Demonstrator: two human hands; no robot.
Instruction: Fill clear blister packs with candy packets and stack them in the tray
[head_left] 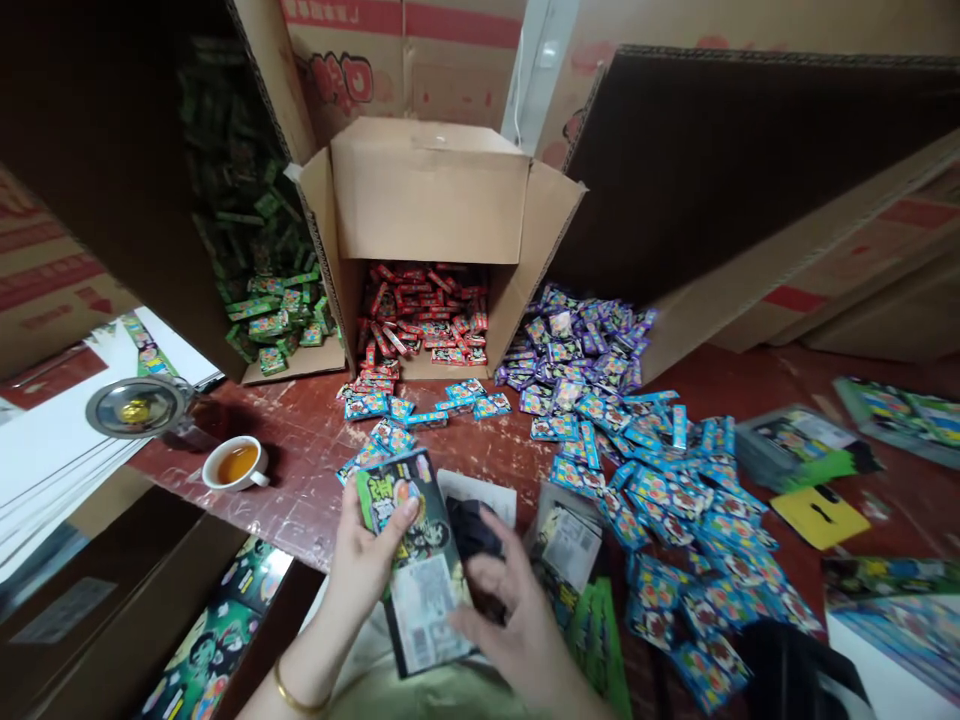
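Observation:
My left hand (367, 550) grips a black-and-green printed packet (420, 540) by its left side, thumb across its front. The packet is tilted above my lap and has a pale panel of small print at its lower end. At its lower right is my right hand (502, 590), fingers apart and curled, with the thumb at the packet's edge; whether it presses on it I cannot tell. Blue candy sachets (667, 490) lie strewn over the red table (307, 440). To the right of my right hand are a clear bag of printed packs (566, 545) and green strips (600, 640).
Open cartons at the back hold green packs (277, 310), red packs (424, 310) and purple sachets (585, 340). A cup of tea (236, 464) and a strainer (135, 408) stand at left. A yellow card (821, 516) lies right. Lower left, a carton holds printed boxes (217, 640).

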